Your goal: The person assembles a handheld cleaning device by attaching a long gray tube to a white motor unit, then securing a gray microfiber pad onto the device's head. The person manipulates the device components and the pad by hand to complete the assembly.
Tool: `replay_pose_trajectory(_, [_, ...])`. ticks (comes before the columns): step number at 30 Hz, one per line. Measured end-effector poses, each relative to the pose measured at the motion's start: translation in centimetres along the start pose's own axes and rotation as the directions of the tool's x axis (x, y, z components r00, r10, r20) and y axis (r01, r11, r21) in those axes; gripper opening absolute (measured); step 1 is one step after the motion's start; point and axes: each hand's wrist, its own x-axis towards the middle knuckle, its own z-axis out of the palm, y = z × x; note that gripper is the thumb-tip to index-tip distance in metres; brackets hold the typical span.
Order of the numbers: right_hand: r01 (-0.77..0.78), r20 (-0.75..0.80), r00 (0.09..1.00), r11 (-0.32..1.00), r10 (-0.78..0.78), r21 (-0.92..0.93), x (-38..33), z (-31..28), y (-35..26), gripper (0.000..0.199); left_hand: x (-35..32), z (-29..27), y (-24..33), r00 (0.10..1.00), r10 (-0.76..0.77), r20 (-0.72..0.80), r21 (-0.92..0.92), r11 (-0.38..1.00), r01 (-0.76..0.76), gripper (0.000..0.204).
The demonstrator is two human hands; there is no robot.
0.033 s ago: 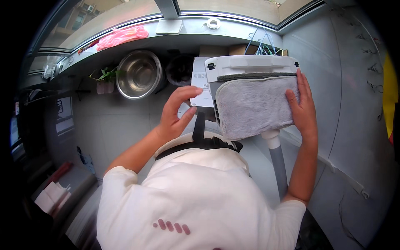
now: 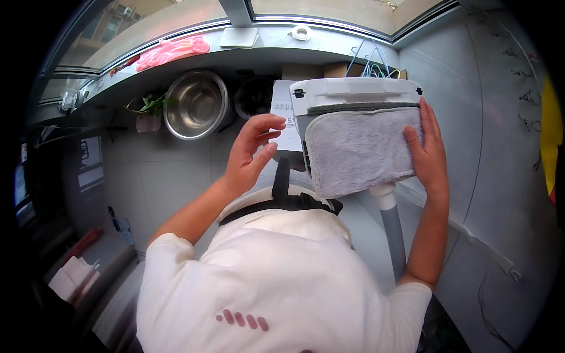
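Observation:
A wide mop head point(image 2: 353, 89) with a white plastic housing is held up in front of me, its underside turned my way. A grey plush mop pad point(image 2: 362, 150) covers most of that face, below a dark strip. From its lower side a grey pole point(image 2: 393, 235) runs down beside my right forearm. My right hand point(image 2: 429, 150) grips the right edge, thumb on the pad and fingers along the side. Left of the mop head, my left hand point(image 2: 253, 150) hovers with fingers curved and thumb apart, holding nothing.
Behind the mop head stands a white box point(image 2: 283, 109). A steel basin point(image 2: 197, 106), a dark bucket point(image 2: 253, 97) and a potted plant point(image 2: 148, 117) are to the left. The window sill holds a pink cloth point(image 2: 173, 53) and a tape roll point(image 2: 302, 33). Blue hangers point(image 2: 371, 62) stand behind.
My left hand has shifted slightly up, away from me. My right hand and the mop head stay where they were.

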Motion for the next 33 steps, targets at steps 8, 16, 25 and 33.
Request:
replay_pose_trajectory(8, [0.119,-0.098,0.988,0.993,-0.117,0.017,-0.5,-0.4,-0.6,0.057,2.7,3.0,1.3,0.837,-0.528,0.143,-0.554,0.658,0.51,0.066])
replay_pose_trajectory(16, [0.091,-0.206,0.971,0.987,-0.117,-0.136,-1.0,-1.0,-1.2,0.057,6.0,4.4,1.1,0.74,-0.581,0.338,-0.753,0.305,0.583,0.064])
replay_pose_trajectory(25, [-0.06,-0.191,0.981,0.989,0.034,-0.135,-0.6,-1.4,-1.7,0.059,8.9,4.7,1.3,0.733,-0.627,0.265,-0.883,0.148,0.445,0.053])
replay_pose_trajectory(33, [-0.245,-0.222,0.962,0.862,0.159,-0.444,-0.5,-2.0,-3.9,0.047,8.9,5.5,0.7,0.737,-0.629,0.249,-0.9,0.132,0.416,0.047])
